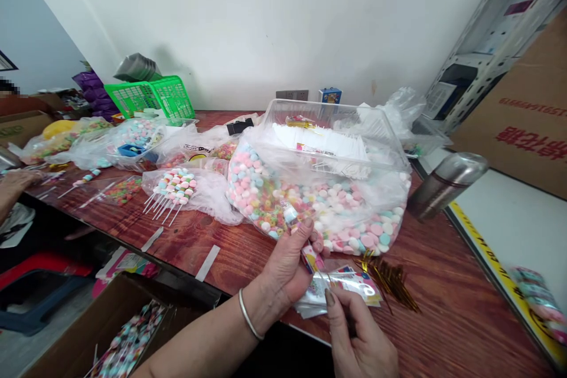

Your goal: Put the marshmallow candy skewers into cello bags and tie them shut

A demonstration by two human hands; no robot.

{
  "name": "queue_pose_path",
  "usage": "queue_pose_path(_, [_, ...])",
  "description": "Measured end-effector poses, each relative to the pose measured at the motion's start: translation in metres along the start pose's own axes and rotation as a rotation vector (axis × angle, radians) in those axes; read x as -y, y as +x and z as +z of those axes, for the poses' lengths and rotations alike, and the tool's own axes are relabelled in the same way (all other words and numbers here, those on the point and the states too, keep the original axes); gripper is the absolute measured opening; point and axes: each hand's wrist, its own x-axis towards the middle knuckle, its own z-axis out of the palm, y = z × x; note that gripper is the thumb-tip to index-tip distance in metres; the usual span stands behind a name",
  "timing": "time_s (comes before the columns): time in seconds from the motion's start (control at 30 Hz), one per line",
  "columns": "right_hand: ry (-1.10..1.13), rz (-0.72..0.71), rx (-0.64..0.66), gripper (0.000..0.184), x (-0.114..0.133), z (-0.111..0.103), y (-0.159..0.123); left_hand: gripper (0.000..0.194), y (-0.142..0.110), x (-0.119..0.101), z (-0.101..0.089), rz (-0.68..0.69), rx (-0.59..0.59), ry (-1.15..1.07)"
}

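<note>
My left hand (295,257) is closed around a marshmallow stick in a printed clear bag (311,258), whose upper end shows above the thumb. Just below it, my right hand (354,322) pinches a thin strip between thumb and fingertips at the bag's lower end; it looks like a twist tie, but it is mostly hidden. Under the hands lies a stack of printed clear bags (354,289). A bundle of gold twist ties (392,283) rests to the right. Behind the hands sits a large clear bag of pastel marshmallows (349,209), with ring-shaped gummies at its left.
A clear plastic box (394,142) of white sticks stands on the marshmallow bag. At right is a steel flask (452,186). Assembled marshmallow sticks (175,186) lie left, near a green basket (177,97). Below the table edge, a carton (66,342) holds candy. A co-worker's hand (15,186) is far left.
</note>
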Motion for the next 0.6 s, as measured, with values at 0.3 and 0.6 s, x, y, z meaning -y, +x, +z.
queue_pose_path(0.3, [0.015,0.008,0.014,0.036,-0.002,0.008,0.015,0.039,-0.013,0.03,-0.005,-0.069,-0.058,0.116])
queue_pose_path(0.6, [0.048,-0.04,-0.057,0.03,-0.007,0.013,0.02,0.039,-0.018,0.033,-0.015,-0.149,0.126,0.275])
